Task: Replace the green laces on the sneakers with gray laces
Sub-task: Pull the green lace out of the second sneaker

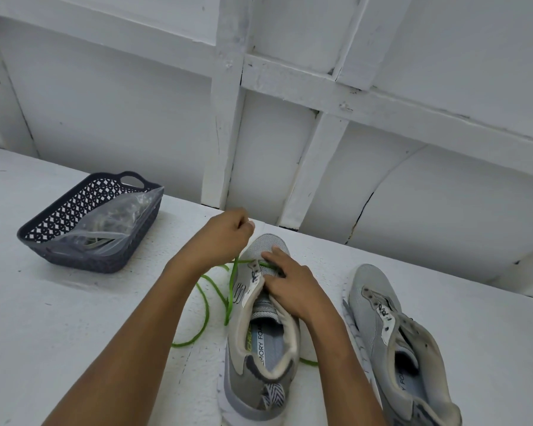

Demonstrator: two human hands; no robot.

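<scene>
The gray sneaker (253, 385) under the hands stands on the white tabletop (74, 327), toe pointing away from the person. The left hand (228, 232) is raised just beyond and left of that sneaker's toe, its grip pinched narrow on the green lace (230, 287). The lace runs taut from the fingers down to the lowest eyelets. The rest of the lace lies in loose loops on the tabletop along the sneaker's left side, and a short piece shows at its right side near the heel. The right hand (290, 284) lies over the sneaker's tongue and eyelets, fingers fairly straight and pressing down, its grip loose around nothing. A second gray sneaker (373, 305), with bare eyelets, stands well apart to the right. Far to the left of the first sneaker sits a dark lattice basket (83, 259) holding a clear zip bag (114, 222). Pale strands inside the bag are too blurred to name.
</scene>
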